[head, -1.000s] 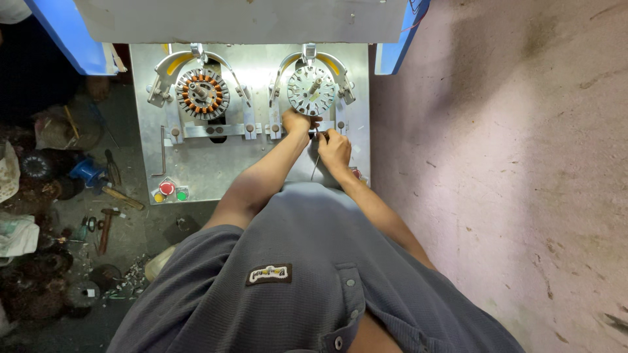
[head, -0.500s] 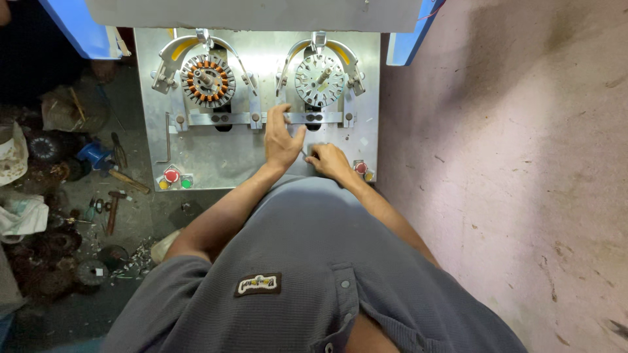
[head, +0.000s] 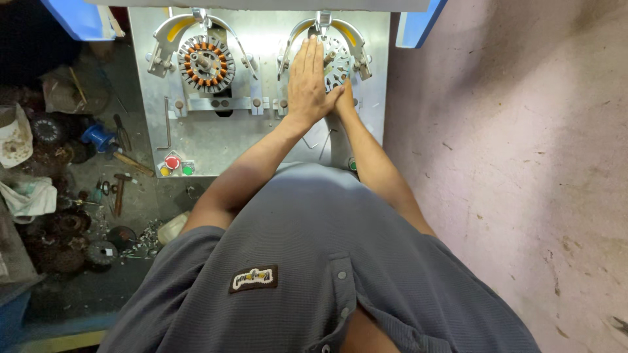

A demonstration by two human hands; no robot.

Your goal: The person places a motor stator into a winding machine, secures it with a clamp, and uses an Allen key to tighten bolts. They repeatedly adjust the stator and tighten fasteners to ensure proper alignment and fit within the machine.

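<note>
bare metal stator (head: 337, 55) flat-faced upward, left hand (head: 306, 82) flat over it

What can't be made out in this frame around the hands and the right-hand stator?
- Right stator, head view: mostly covered by the flat left hand.
- Right hand, head view: largely behind the left hand, so its grip cannot be told.
- Machine plate: top cut off by the frame edge, lower part hidden by the torso.

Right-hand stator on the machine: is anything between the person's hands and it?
Nothing visible. The left hand lies flat on the bare stator in the right-hand fixture, and the right hand presses in beside it at the stator's lower edge.
</note>
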